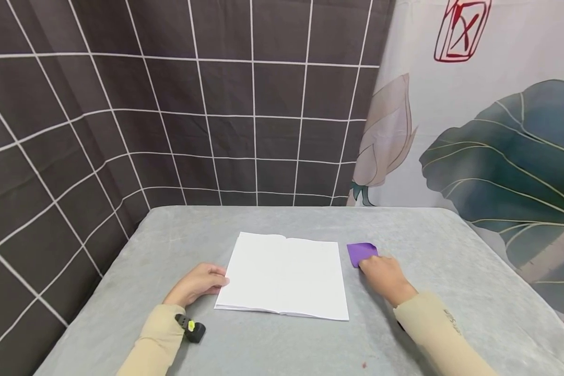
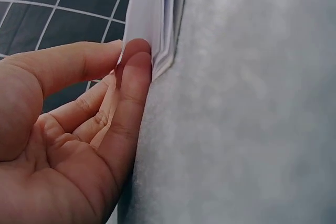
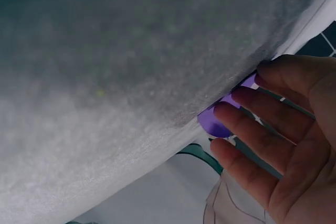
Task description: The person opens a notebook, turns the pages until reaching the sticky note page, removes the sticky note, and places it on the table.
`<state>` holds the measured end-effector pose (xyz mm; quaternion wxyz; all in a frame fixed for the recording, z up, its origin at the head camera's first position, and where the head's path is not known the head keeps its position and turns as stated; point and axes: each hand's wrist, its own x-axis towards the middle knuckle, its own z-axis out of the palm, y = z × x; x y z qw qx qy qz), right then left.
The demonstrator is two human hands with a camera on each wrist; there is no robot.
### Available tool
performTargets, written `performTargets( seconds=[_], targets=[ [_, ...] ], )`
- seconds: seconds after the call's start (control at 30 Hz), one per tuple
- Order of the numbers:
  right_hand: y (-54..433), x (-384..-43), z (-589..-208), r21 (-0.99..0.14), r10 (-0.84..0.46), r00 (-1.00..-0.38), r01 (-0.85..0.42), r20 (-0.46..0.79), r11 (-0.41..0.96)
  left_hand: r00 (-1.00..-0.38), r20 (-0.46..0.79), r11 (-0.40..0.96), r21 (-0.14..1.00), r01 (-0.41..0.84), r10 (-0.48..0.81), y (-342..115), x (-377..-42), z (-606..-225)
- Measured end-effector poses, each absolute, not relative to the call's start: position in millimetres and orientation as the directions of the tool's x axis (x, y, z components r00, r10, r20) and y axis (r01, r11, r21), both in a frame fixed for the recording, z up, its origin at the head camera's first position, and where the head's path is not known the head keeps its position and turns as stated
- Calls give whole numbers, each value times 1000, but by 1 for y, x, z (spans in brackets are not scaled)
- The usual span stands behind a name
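An open notebook [image 1: 284,274] with blank white pages lies on the grey table. My left hand [image 1: 198,284] is at its left edge. In the left wrist view, the thumb [image 2: 102,53] meets the page edge [image 2: 144,17] from above, and the fingertips lie on the table side, pinching it. To the right of the notebook is a small purple square of paper [image 1: 361,253], one corner slightly curled. My right hand [image 1: 384,275] reaches its near right corner. The right wrist view has the loosely extended fingers [image 3: 260,135] overlapping the purple paper [image 3: 214,123], partly hiding it.
The grey cloth-covered table [image 1: 282,347] ends at a dark curtain with a white grid [image 1: 230,130]. A pale curtain with a lotus print [image 1: 507,151] hangs at the right. A black strapped device [image 1: 191,329] sits on the left wrist.
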<state>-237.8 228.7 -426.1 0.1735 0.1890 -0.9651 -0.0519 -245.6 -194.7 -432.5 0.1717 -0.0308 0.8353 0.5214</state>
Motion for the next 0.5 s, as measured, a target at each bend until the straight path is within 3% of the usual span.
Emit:
performTargets(
  seconds=[0.3, 0.4, 0.5],
  targets=[
    [232, -228, -425, 0, -365, -881, -382, 300, 924, -950, -270, 617, 778, -117, 160, -198, -250, -423],
    [233, -224, -421, -78, -318, -912, -348, 259, 934, -971, -195, 754, 657, -25, 138, -192, -248, -411],
    [234, -222, -418, -129, -263, -940, -294, 218, 947, -993, -41, 873, 481, 80, 113, -179, -243, -399]
  ],
)
